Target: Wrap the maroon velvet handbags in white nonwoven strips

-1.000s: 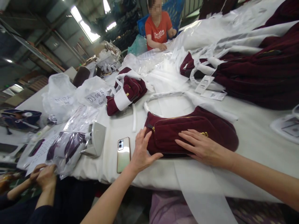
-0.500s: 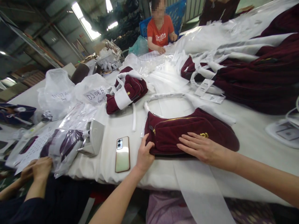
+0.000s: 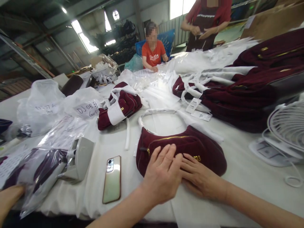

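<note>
Burgundy bag (image 3: 192,145) lies on the worktop (image 3: 128,177), under both grips. The left grip (image 3: 163,174) has left the bag's left corner for its middle, just beside the right grip (image 3: 201,180); both have fingers outstretched, clasping nothing.

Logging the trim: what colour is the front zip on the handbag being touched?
The front zip is gold, clearest in the head view.

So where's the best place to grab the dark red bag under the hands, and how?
Probably the middle of its white-wrapped handle, reaching down from above. The handle curves out from the bag on the side away from the person, with an opening to hook through. The left hand and right hand are at the bag's front, clear of that loop.
</note>
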### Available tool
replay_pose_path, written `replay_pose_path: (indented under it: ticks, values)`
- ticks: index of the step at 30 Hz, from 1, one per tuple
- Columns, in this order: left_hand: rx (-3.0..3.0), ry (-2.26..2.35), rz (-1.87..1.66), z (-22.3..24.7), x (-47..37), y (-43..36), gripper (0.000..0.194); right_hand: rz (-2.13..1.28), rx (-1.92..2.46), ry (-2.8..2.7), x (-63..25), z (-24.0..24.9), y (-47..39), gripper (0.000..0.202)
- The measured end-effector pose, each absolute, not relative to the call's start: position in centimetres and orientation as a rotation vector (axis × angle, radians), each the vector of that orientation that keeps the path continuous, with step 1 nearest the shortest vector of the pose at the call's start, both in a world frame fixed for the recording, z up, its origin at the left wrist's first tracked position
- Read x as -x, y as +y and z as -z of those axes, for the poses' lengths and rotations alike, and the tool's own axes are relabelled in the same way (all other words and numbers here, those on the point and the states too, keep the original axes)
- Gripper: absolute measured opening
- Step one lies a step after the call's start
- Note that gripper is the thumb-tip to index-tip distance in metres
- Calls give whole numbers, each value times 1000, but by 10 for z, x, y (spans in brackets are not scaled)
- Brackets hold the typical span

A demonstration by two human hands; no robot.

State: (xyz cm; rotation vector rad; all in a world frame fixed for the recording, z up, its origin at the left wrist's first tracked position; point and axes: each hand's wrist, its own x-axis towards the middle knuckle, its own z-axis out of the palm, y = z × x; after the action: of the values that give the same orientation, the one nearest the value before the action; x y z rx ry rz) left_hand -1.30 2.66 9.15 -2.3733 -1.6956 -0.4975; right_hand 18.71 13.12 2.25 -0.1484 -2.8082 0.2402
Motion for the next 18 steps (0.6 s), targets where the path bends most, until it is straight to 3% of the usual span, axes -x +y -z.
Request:
replay_pose_path:
  ticks: [6,10,18]
  values:
    - [2482,-1667,307,-31,4,67,83,-503,342,-2544,-201,-67,135,36]
    - [2445,-1694,332,-20,4,63,86,-319,497,-2452,-192,-94,153,35]
    - [2375,-1624,431,-13,-3,68,86,-74,747,-2746,-173,-33,173,54]
